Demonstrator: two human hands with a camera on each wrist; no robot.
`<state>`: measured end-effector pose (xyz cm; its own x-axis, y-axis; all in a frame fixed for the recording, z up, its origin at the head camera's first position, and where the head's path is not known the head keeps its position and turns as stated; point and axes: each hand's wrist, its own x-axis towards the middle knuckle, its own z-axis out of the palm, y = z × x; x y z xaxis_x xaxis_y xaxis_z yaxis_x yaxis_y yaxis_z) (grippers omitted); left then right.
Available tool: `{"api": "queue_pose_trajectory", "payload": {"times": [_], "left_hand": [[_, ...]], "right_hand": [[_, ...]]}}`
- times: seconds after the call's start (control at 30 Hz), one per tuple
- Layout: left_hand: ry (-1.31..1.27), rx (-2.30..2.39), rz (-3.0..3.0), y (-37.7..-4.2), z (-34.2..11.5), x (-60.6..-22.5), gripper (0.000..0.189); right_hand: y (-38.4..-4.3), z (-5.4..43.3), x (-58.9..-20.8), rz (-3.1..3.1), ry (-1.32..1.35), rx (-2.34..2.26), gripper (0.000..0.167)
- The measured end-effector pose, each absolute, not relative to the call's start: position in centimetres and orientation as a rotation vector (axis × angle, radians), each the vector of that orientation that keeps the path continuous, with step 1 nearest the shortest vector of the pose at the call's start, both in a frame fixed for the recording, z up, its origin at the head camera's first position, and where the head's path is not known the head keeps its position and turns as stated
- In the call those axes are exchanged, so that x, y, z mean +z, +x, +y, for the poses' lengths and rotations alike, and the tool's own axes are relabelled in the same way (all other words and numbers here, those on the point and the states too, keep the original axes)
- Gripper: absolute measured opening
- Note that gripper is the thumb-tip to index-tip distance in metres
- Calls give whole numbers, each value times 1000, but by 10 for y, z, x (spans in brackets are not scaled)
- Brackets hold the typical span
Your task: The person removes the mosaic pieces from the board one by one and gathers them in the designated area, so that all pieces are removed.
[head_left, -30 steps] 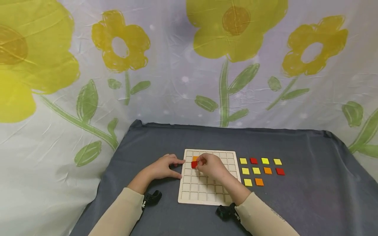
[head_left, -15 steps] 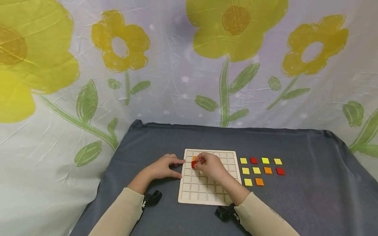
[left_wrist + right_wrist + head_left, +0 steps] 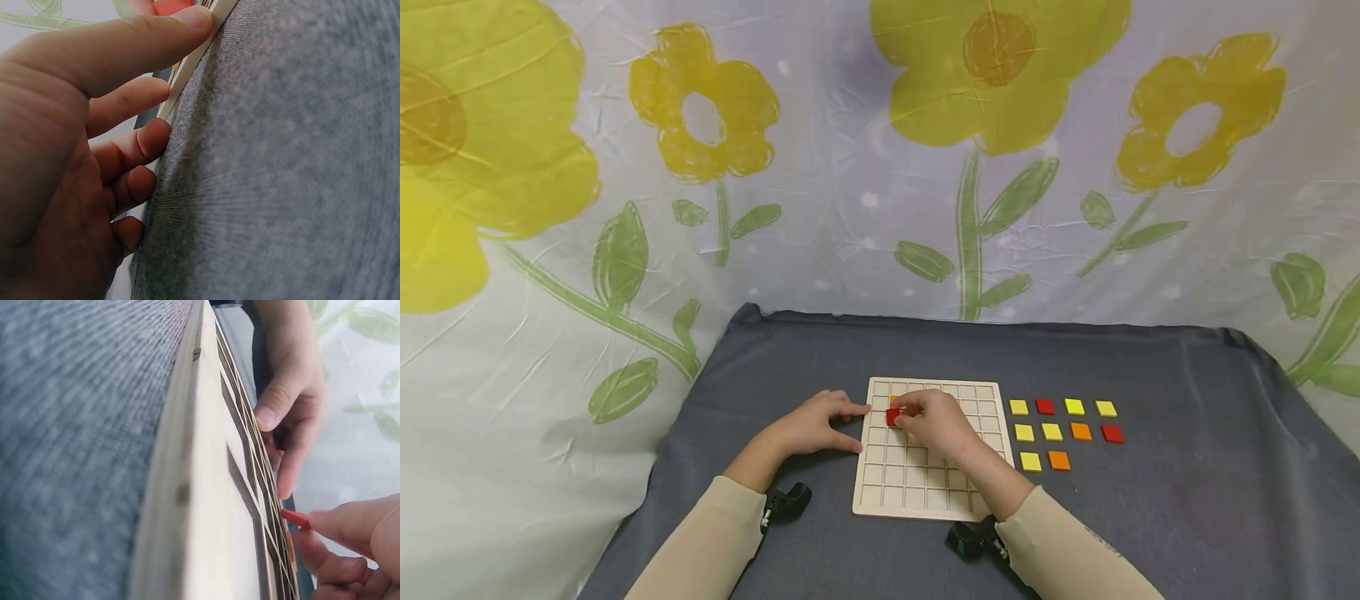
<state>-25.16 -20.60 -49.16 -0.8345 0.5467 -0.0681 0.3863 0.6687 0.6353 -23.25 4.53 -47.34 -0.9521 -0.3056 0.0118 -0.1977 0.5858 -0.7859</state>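
A pale wooden grid board (image 3: 891, 502) lies on the dark cloth in the head view. My right hand (image 3: 938, 423) pinches a red square tile (image 3: 892, 417) between thumb and forefinger over the board's upper left cells. Seen from the right wrist, the red tile (image 3: 295, 517) is slightly tilted, one edge close to the grid. Just beyond it is an orange tile (image 3: 894, 401), partly covered by the right fingers. My left hand (image 3: 815, 427) touches the board's left edge with thumb and forefinger; in the left wrist view its thumb (image 3: 190, 22) presses that edge.
Right of the board, several loose tiles lie in rows: yellow tiles (image 3: 1030, 462), red tiles (image 3: 1112, 434) and orange tiles (image 3: 1059, 461). A flower-printed curtain (image 3: 842, 208) stands behind the cloth-covered table (image 3: 1180, 483). A black camera is strapped to each wrist.
The red tile has turned slightly in the right fingers and looks squarer to the grid, while that hand has barely shifted. The left hand stays at the board's edge.
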Motion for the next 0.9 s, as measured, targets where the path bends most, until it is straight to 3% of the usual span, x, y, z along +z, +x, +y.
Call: {"api": "queue_pose_trajectory", "payload": {"times": [0.27, 0.53, 0.9], "left_hand": [[738, 921, 2630, -252, -205, -491, 69], [747, 919, 2626, -251, -205, -489, 69], [737, 916, 2633, -251, -205, -490, 69]], "right_hand": [[-233, 46, -473, 2676, -515, -1229, 34], [-233, 46, -473, 2760, -564, -1158, 28], [-233, 49, -469, 2704, -506, -1268, 35]]}}
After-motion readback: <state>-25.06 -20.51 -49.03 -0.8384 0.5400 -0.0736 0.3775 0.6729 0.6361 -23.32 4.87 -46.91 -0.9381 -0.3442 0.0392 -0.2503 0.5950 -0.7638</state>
